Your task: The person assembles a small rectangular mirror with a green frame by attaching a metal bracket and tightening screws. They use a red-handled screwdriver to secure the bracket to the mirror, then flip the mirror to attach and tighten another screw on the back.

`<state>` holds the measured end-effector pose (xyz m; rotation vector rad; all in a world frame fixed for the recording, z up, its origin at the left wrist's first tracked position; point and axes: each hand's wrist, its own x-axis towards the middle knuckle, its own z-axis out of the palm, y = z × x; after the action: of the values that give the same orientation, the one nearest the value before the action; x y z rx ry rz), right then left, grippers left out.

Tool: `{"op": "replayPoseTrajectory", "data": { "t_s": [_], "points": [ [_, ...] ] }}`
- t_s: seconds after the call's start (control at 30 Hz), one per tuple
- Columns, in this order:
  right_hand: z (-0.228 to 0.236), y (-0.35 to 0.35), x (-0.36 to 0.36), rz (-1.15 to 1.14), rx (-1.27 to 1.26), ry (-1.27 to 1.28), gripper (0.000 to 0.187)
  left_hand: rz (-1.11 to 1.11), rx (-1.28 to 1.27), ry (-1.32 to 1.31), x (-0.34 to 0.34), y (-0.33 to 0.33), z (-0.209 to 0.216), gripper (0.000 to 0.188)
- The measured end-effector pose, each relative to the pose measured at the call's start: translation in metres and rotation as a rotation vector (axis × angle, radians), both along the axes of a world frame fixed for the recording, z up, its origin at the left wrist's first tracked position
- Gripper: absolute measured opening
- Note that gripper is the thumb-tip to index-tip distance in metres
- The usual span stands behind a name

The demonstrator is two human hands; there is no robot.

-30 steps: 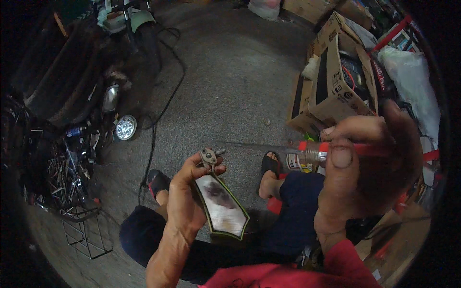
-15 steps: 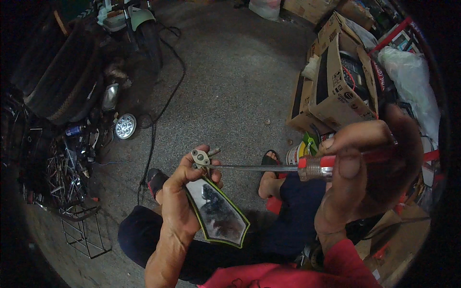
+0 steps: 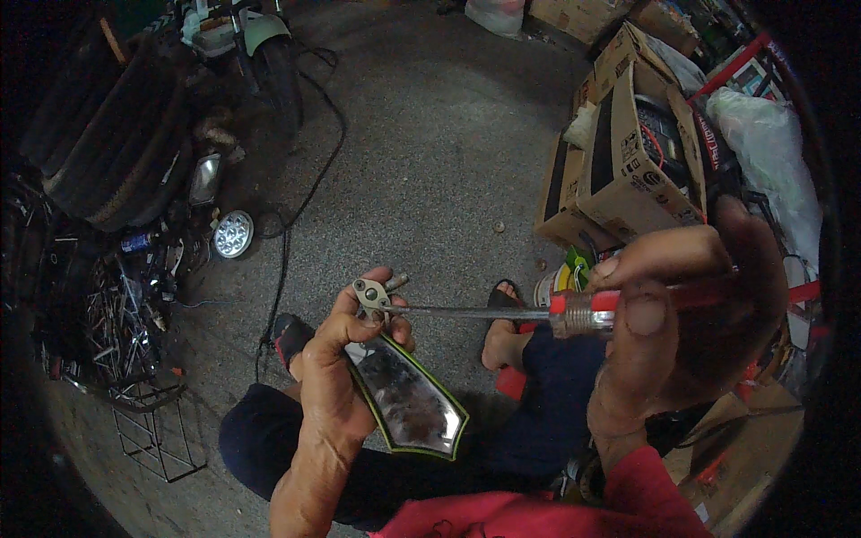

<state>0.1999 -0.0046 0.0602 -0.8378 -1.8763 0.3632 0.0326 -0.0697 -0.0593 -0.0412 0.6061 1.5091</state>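
Observation:
My left hand is closed around the mount end of a side mirror, whose angular glass has a yellow-green rim and points down toward my lap. A pale metal mounting plate with holes shows between thumb and fingers, and a short threaded stud sticks out beside it. My right hand grips the red and clear handle of a screwdriver. Its long shaft runs level to the left, the tip against the lower edge of the plate. Just what the tip sits in is too small to tell.
Cardboard boxes with electrical parts stand at the right, beside a white plastic bag. Stacked tires, a round LED lamp and a heap of metal tools lie left. A black cable crosses the floor.
The screwdriver and right fingers have shifted very slightly left. In my left hand the mirror has tilted a little, so its reflection is darker with a bright spot near the lower tip.

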Motion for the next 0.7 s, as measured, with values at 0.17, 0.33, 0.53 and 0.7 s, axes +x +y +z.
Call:
{"op": "replayPoseTrajectory", "data": {
  "t_s": [0.17,0.33,0.53,0.7],
  "points": [
    [-0.008,0.008,-0.004,-0.052,0.170,0.053,0.060,0.004,0.001,-0.005,0.000,0.000,0.001,0.056],
    [-0.013,0.014,-0.002,-0.005,0.238,0.089,0.059,0.021,0.010,-0.009,-0.002,-0.001,-0.001,0.056],
    [-0.008,0.006,-0.005,-0.027,0.181,0.074,0.058,0.028,0.019,0.003,-0.001,-0.003,0.000,0.058],
    [-0.011,0.013,-0.001,-0.039,0.211,0.059,0.058,0.017,0.016,0.001,-0.001,-0.001,-0.001,0.058]
  ]
}}
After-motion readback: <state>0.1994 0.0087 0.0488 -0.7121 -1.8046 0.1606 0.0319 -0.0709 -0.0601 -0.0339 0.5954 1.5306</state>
